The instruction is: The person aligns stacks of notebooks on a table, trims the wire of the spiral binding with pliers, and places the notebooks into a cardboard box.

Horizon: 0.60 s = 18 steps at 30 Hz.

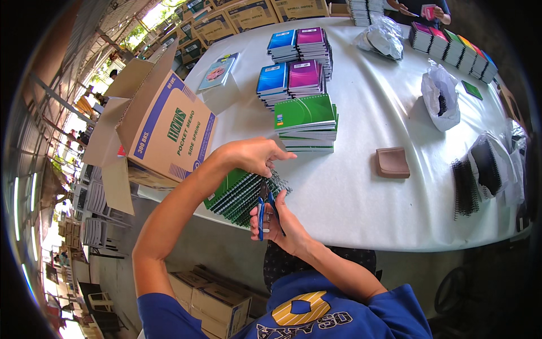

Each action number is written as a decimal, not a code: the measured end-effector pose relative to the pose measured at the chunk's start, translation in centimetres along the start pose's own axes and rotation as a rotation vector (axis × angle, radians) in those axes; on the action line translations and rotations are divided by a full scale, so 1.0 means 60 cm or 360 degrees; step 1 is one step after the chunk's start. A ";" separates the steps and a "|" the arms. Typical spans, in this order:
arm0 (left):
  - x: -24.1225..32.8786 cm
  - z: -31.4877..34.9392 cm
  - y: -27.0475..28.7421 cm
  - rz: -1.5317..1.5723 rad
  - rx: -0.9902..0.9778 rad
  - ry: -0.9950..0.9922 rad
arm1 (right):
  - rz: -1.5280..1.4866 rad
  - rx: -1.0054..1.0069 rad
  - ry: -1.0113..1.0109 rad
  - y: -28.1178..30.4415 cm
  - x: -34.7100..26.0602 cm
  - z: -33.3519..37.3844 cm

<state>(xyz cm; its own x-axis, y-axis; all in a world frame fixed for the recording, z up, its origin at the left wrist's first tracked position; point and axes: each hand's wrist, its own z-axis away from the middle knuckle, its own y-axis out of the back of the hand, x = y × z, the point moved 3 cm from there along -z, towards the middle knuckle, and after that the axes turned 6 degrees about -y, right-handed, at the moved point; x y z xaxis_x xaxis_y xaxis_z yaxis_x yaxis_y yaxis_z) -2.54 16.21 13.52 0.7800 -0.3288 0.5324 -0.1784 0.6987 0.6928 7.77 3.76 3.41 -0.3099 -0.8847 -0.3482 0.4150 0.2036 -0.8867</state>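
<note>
A stack of green spiral notebooks (pixel 228 192) lies at the table's near left edge, its dark coils side by side. My left hand (pixel 251 155) arches over its far end, one finger stretched to the right and the lower fingertips close to the loose coil ends (pixel 278 182). Whether they touch the wire I cannot tell. From the near side, my right hand (pixel 278 223) is closed around blue-handled cutting pliers (pixel 263 212), their dark jaws up against the coils. Beyond my left hand stands another pile of green notebooks (pixel 305 113).
An open cardboard box (pixel 169 127) stands at the left. Blue notebooks (pixel 274 77) and purple notebooks (pixel 305 74) are piled farther back. To the right are a brown block-like object (pixel 392 163), black coils (pixel 464 189) and plastic bags (pixel 440 93). Another person's hands (pixel 435 14) hold a pink notebook.
</note>
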 end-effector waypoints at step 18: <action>-0.014 -0.028 -0.012 -0.0046 -0.0032 -0.0068 | -0.0225 -0.0391 -0.0140 0.061 0.001 -0.026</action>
<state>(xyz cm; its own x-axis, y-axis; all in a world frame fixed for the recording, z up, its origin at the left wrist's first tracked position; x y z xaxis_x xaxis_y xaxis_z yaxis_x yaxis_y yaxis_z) -2.06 17.05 11.73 0.7581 -0.3755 0.5332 -0.1440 0.7010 0.6985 7.92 5.09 -0.31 -0.2700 -0.9423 -0.1980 0.1505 0.1618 -0.9753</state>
